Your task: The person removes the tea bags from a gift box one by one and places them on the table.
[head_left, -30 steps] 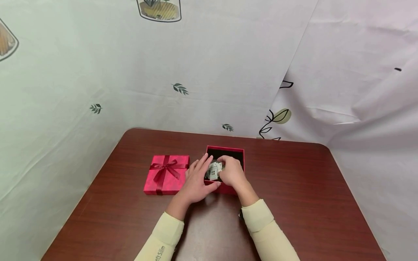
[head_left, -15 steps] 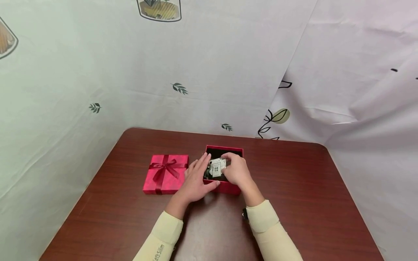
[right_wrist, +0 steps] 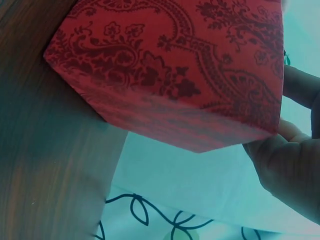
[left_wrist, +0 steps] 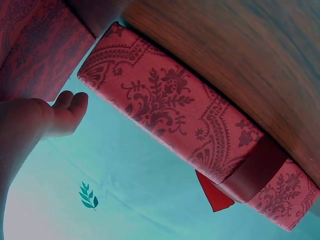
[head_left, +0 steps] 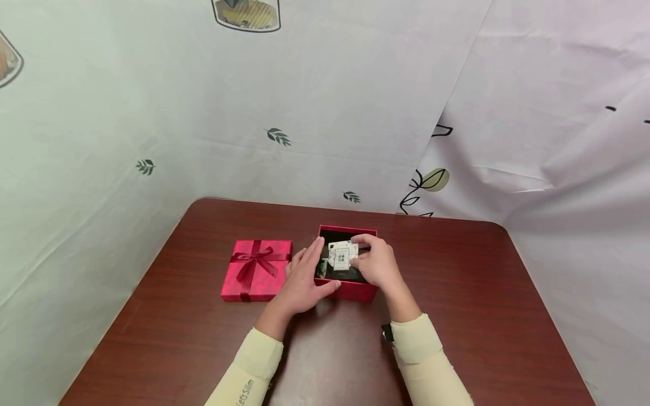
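Observation:
A red gift box [head_left: 350, 291] with a black inside stands uncovered on the table. My right hand [head_left: 378, 262] pinches a small white square packet [head_left: 342, 255] with a printed label by its right edge, over the box opening. In the right wrist view, the red patterned box wall [right_wrist: 165, 70] hides the packet and part of the hand. My left hand [head_left: 301, 285] rests at the box's left side, fingers straight along the rim and thumb by the front wall. A small dark green and white piece [head_left: 322, 268] shows inside the box beside the left fingers.
The red box lid [head_left: 258, 272] with a dark red ribbon bow lies on the table to the left, close to the left hand. The brown wooden table [head_left: 457, 293] has a rounded back edge against a white printed curtain [head_left: 325, 101].
My right hand has lifted the white packet up from inside the box and moved slightly right, turning its label more upright. The left hand has stayed at the box's left side.

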A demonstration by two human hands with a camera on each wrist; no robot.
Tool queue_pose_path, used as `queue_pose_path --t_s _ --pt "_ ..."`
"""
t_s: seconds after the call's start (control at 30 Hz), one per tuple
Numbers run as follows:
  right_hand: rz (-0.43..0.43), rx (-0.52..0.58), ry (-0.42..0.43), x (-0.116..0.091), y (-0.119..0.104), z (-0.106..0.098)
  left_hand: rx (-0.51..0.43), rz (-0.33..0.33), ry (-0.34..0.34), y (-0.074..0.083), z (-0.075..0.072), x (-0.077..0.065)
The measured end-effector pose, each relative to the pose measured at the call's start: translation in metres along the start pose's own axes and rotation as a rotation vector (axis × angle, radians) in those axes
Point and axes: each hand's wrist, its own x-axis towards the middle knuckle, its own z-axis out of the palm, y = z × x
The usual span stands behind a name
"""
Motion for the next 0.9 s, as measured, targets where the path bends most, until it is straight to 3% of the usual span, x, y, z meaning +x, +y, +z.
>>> queue_pose_path --t_s 0.3,0.53,0.9 --pt "-0.016 0.073 0.016 -0.003 0.010 -0.009 -0.002 -0.032 -0.013 0.000 0.001 0.001" --pt "-0.021 0.209 -0.019 -0.008 0.018 -0.019 -0.015 -0.035 -0.005 0.002 -0.001 0.001" --pt "-0.003 0.321 -0.054 -0.014 0.029 -0.032 -0.018 -0.042 0.001 0.004 0.000 0.001"
